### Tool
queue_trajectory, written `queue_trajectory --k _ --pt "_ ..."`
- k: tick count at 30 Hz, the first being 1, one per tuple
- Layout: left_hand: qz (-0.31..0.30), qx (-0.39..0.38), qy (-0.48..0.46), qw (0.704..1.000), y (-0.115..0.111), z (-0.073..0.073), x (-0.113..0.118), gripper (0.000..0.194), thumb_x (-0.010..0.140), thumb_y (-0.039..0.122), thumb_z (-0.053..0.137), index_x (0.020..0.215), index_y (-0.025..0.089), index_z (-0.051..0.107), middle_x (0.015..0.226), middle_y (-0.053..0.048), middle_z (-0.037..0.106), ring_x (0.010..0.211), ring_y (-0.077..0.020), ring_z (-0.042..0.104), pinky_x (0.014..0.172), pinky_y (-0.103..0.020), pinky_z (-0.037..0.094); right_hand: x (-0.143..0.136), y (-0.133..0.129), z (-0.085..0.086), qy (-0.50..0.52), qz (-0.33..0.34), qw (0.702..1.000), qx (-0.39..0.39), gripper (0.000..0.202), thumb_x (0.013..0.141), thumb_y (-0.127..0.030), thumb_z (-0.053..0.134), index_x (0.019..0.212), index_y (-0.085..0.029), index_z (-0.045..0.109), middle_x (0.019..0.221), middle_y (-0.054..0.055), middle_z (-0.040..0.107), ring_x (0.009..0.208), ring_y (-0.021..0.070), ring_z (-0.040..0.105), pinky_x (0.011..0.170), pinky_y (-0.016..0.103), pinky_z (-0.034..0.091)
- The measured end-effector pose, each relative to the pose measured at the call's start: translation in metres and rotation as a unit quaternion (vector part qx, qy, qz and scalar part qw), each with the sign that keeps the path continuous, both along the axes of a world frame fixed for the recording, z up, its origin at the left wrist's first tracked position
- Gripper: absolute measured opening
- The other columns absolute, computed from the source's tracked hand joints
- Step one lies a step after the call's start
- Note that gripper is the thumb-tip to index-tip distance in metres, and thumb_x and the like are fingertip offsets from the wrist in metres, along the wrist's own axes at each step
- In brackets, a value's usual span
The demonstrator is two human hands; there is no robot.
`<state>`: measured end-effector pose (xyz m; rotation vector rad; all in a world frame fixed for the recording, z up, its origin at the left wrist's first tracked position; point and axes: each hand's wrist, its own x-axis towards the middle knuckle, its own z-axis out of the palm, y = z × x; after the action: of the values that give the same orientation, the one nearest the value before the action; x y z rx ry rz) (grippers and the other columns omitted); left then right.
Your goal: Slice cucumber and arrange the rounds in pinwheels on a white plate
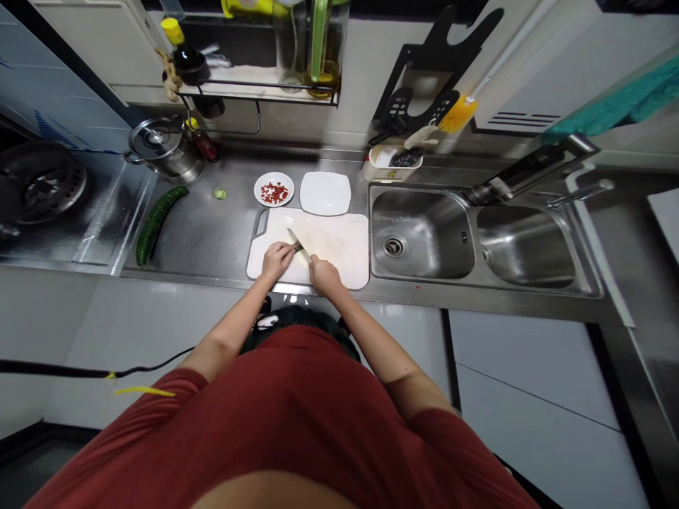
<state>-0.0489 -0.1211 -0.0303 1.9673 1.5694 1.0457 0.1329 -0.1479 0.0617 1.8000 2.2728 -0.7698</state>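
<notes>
Shirt [297, 396], dark red; cutting board [344, 247], white with grey handle edge; cucumber [159, 220], dark green; chopped pieces [274, 192], red on a white round plate [274, 203]; brush head [458, 114], yellow-orange.

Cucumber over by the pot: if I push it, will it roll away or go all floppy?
The cucumber probably stays stiff, because it looks thick and plump. It might roll a little, being rounded, but its bend should stop it rolling far.

The right hand [325, 276] grips a knife [299, 244] over a board [339, 244].
</notes>
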Motion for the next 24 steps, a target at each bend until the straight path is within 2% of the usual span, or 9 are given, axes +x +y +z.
queue_trajectory --k 24 --pt "-0.009 -0.001 -0.003 1.000 0.0010 -0.0021 -0.0008 0.021 0.087 0.032 0.054 0.100 0.026 0.070 0.095 -0.007 0.065 0.092 -0.0216 0.057 0.087 -0.038 0.042 0.0038 -0.0070 -0.0032 -0.020 0.007 1.000 -0.016 0.024 0.097 -0.021 0.030 0.114 -0.017 0.045 0.098 0.013 0.065 0.092 0.0252 0.064 0.078 0.032 0.046"
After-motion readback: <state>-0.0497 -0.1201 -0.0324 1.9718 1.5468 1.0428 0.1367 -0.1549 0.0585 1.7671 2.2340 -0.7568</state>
